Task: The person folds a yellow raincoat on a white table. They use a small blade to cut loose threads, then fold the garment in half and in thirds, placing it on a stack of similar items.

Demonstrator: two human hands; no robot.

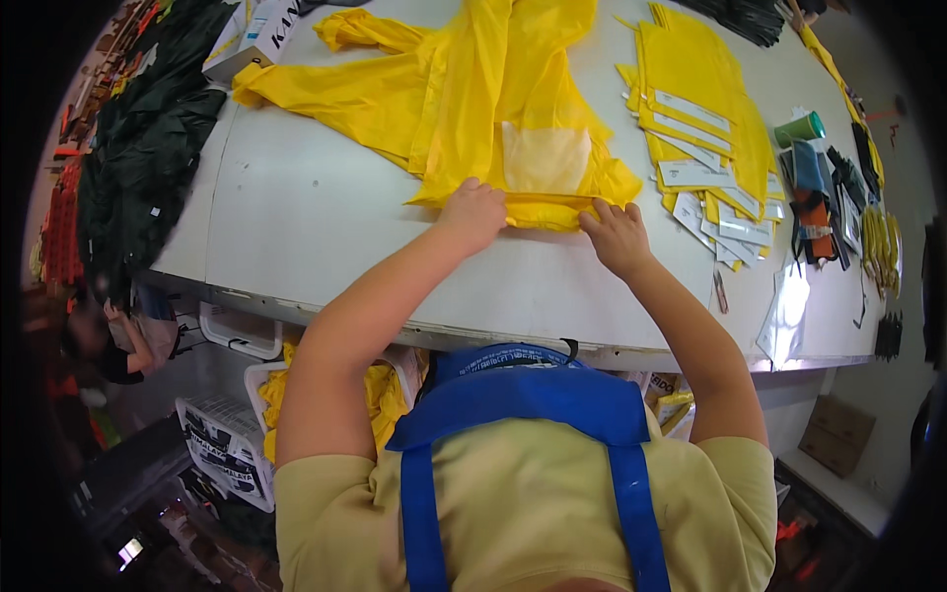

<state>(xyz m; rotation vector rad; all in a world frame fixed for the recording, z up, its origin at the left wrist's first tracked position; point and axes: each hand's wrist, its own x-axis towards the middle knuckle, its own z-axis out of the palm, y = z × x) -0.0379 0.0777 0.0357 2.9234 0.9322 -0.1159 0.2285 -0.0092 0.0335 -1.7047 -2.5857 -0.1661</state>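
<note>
A thin yellow jacket [464, 109] lies spread on the white table [286, 207], its sleeves reaching out to the left. On its lower right part shows a pale, see-through patch [546, 158]. The bottom edge is turned up into a folded band. My left hand [475, 213] is closed on this hem, left of the patch, with its fingertips partly hidden. At the right end of the band, my right hand [617, 237] pinches the hem with curled fingers.
Right of the jacket lies a stack of flat yellow packets [691, 109] with white labels. Small snips [720, 292] and a green roll [799, 129] are farther right. Dark garments [148, 168] hang over the left edge. Below, a white basket [258, 380] holds yellow cloth. Another person [133, 345] sits at left.
</note>
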